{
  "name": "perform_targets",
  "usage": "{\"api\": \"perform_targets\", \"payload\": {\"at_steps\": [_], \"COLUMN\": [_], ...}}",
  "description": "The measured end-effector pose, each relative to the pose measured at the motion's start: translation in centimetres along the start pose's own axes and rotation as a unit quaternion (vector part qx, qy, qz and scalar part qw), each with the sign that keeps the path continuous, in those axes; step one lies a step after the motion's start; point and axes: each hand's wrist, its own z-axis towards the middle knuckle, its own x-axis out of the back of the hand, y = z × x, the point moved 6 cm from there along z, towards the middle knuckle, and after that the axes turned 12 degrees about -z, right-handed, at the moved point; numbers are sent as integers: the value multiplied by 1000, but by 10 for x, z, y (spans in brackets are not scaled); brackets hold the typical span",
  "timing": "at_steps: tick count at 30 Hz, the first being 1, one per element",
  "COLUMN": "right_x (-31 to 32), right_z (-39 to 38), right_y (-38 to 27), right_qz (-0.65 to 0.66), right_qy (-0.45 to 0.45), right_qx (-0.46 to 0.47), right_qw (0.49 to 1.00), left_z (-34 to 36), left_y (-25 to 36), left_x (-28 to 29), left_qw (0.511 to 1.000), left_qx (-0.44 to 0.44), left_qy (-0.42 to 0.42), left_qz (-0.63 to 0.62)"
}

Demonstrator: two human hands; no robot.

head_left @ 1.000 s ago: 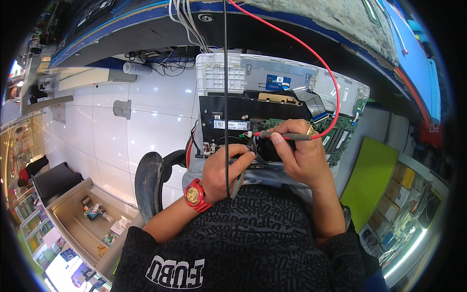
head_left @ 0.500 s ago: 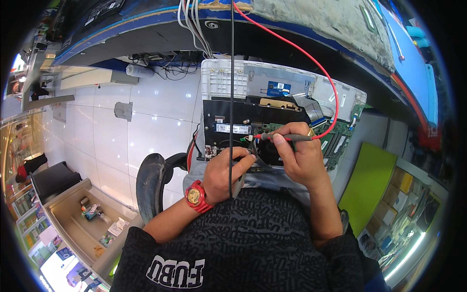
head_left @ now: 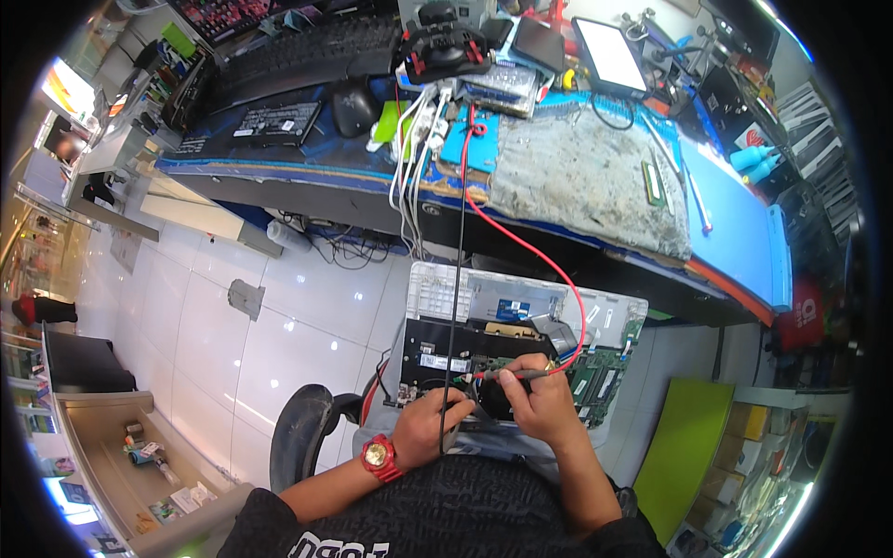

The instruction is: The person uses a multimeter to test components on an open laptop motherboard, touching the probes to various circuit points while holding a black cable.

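An opened laptop base (head_left: 614, 321) lies across my lap, its green circuit board and a black panel exposed. My right hand (head_left: 544, 409) is closed in a pinch on a red and grey test probe (head_left: 532, 374). The probe's tip points left, at a small connector with short wires near the middle of the laptop. My left hand (head_left: 423, 424), below a red wristwatch-free knuckle line, is closed at the laptop's near edge. A black test lead (head_left: 459, 270) runs down to its palm; the black probe there is mostly hidden by the fingers.
Ahead stands a workbench with a worn grey mat (head_left: 567, 172), a keyboard (head_left: 316, 56), a mouse (head_left: 355, 108) and a memory module (head_left: 655, 184). A red lead (head_left: 549, 260) loops down from it. A black chair armrest (head_left: 302, 432) is at my left, a green panel (head_left: 684, 456) at right.
The view has tilted up, so more of the bench shows and the laptop sits lower in the picture. Both hands keep their hold near the same connector.
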Motion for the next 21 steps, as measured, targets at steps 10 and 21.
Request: {"api": "perform_targets", "payload": {"at_steps": [10,21], "right_x": [-1,-2], "right_z": [-1,-1], "right_y": [1,1], "right_qz": [3,-1], "right_qy": [3,6], "right_qx": [-4,2], "right_qw": [1000,1000], "left_z": [-1,-2], "left_y": [-1,0], "left_x": [-1,0], "left_qw": [1000,1000], "left_qx": [-4,-3], "left_qy": [-2,-1], "left_qz": [-5,-8]}}
